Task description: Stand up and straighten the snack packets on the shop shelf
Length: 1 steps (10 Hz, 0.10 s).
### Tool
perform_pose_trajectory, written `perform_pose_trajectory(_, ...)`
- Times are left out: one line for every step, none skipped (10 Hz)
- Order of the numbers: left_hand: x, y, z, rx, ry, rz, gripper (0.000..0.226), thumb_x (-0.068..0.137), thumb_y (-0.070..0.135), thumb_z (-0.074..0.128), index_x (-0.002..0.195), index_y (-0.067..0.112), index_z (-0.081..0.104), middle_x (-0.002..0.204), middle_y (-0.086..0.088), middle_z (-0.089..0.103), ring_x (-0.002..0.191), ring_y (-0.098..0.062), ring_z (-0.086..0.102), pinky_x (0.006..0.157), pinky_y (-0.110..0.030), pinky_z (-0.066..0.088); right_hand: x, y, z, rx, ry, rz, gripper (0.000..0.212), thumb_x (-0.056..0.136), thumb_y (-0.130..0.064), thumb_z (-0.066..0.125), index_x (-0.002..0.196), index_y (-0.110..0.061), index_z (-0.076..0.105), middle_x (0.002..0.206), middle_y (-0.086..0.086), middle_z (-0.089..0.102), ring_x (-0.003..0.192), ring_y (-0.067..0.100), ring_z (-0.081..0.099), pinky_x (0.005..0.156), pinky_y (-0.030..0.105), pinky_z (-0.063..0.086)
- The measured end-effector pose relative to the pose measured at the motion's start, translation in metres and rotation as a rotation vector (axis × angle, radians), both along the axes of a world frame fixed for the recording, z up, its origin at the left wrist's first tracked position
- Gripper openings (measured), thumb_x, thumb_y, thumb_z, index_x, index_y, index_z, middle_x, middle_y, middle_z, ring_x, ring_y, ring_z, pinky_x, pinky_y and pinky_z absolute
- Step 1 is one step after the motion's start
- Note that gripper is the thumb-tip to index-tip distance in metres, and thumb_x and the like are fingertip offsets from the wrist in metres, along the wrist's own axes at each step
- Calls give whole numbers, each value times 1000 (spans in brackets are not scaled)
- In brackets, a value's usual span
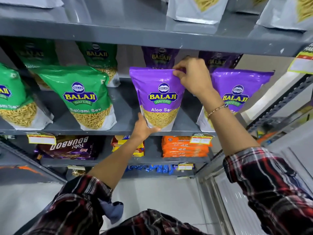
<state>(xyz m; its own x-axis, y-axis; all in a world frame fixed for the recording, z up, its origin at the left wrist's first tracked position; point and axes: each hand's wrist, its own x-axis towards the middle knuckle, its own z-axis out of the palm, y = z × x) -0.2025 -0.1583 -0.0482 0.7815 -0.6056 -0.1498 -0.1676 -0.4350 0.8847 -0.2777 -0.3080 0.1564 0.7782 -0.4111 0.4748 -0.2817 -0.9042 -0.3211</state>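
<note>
Purple packet (158,97) held upright at the front edge of the grey shelf (125,106).
Right hand (193,77) pinching its top seal, fingers (177,69) pressed together; left hand (144,127) cupping the base, fingertips hidden beneath. Rear purple packets shadowed, labels barely legible; green packet (16,99) at far left cut off by the frame.

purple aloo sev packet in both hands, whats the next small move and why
Probably seat it flat and square, then let go. The right hand pinches the top edge of the purple Aloo Sev snack packet and the left hand cups its base at the front lip of the grey metal shelf; it already stands nearly upright.
</note>
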Motion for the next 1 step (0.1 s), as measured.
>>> perform_pose_trajectory(-7, 11, -3, -95, 55, -4, 107, 63, 32, 84, 140, 10, 14, 141, -11, 45, 126, -28, 48, 92, -34, 47, -10, 27, -36, -121, -236, -35, 30, 88, -14, 50, 116, -7, 60, 120, 16, 60, 112, 34, 53, 99, 41, 42)
